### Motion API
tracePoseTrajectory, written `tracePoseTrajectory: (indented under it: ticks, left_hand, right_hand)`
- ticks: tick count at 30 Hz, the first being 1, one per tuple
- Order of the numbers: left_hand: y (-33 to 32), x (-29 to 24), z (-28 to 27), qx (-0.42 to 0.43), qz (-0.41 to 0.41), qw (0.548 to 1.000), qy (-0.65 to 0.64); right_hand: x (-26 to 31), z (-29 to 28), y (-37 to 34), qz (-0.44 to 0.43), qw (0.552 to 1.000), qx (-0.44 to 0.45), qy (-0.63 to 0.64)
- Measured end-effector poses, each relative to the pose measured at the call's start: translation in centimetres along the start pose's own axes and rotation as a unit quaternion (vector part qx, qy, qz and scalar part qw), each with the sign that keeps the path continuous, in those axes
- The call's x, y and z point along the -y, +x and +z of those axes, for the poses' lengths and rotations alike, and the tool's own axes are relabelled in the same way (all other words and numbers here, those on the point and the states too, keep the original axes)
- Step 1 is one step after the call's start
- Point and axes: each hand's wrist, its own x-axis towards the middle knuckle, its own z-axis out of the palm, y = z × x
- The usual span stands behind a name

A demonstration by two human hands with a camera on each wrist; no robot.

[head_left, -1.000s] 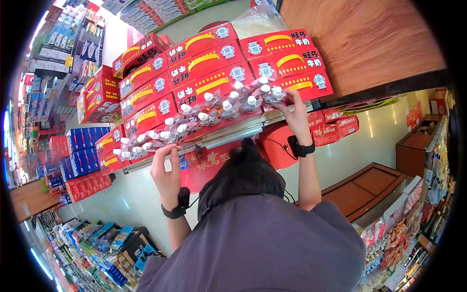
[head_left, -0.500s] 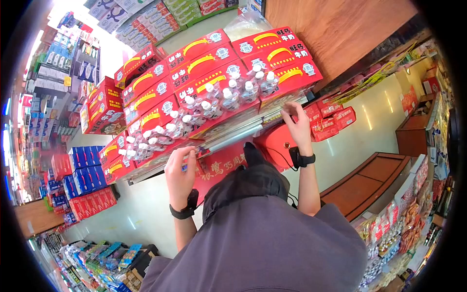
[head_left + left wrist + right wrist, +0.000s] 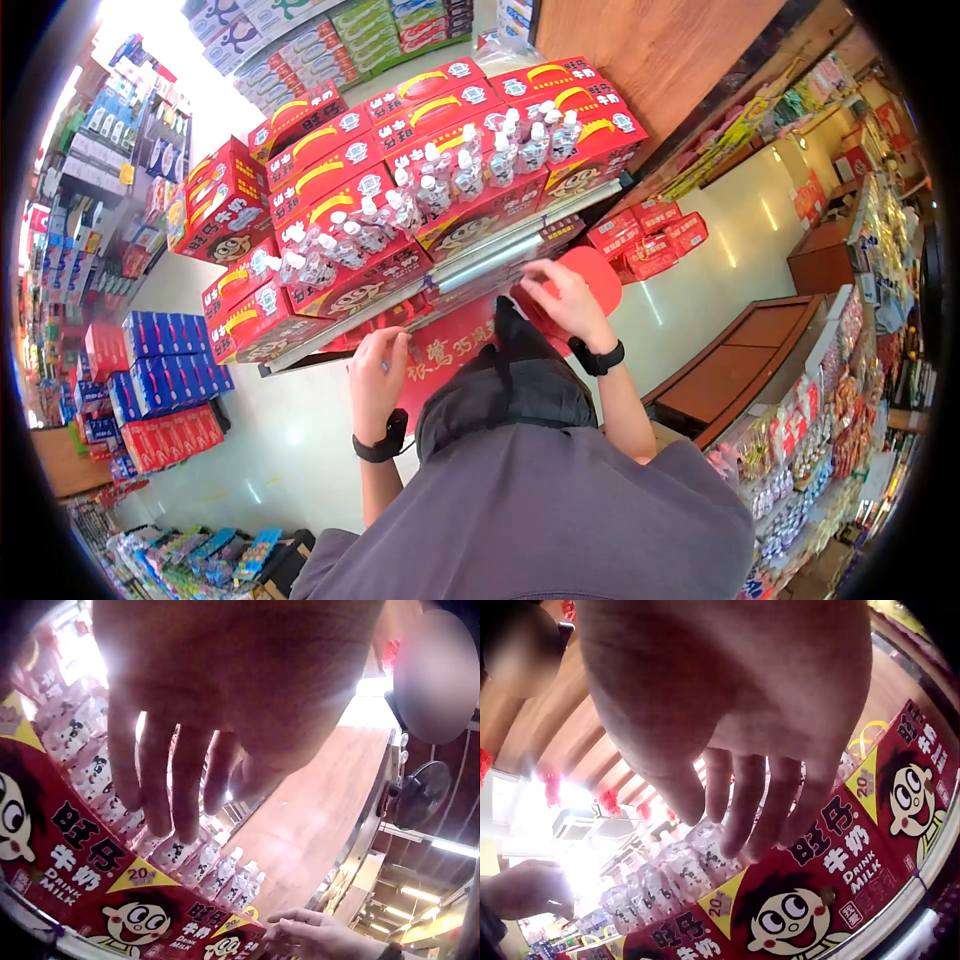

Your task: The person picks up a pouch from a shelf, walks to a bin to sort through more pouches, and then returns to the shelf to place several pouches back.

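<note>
My left hand (image 3: 376, 378) hovers before the front edge of a display stand, with its fingers loosely bent and nothing in them. Farther right, my right hand (image 3: 568, 302) hangs in the air near a red round-cornered panel (image 3: 592, 280), also holding nothing. Beyond both hands, clear pouches with white caps (image 3: 468, 178) stand in uneven rows on red milk cartons (image 3: 470, 232). In the left wrist view, relaxed fingers (image 3: 154, 791) overlap some pouches (image 3: 210, 870). The right wrist view shows the other hand's fingers (image 3: 746, 802) in front of more pouches (image 3: 690, 866).
More red cartons with yellow handles (image 3: 420, 110) are stacked behind the pouches. Blue and red boxes (image 3: 175, 370) stand at left on the floor. Red packs (image 3: 655, 240) lie right of the stand, near a brown wooden unit (image 3: 745, 360). A metal rail (image 3: 490, 262) runs along the stand's front.
Both hands have drawn back from the pouches. The right hand has left the right-end pouches and come down and left; the left hand has shifted slightly right and down. The head view has shifted too.
</note>
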Motion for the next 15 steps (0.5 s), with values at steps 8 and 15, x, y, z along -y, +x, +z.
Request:
tracePoseTrajectory:
  ticks: [8, 15]
  left_hand:
    - [-2.4, 2.4, -0.5, 0.056, 0.063, 0.996, 0.000]
    - [-2.3, 3.0, 1.1, 0.115, 0.084, 0.989, -0.041]
  right_hand:
    - [2.3, 1.9, -6.5, 0.084, 0.996, 0.002, 0.015]
    - [4.8, 3.0, -8.8, 0.120, 0.992, 0.030, -0.006]
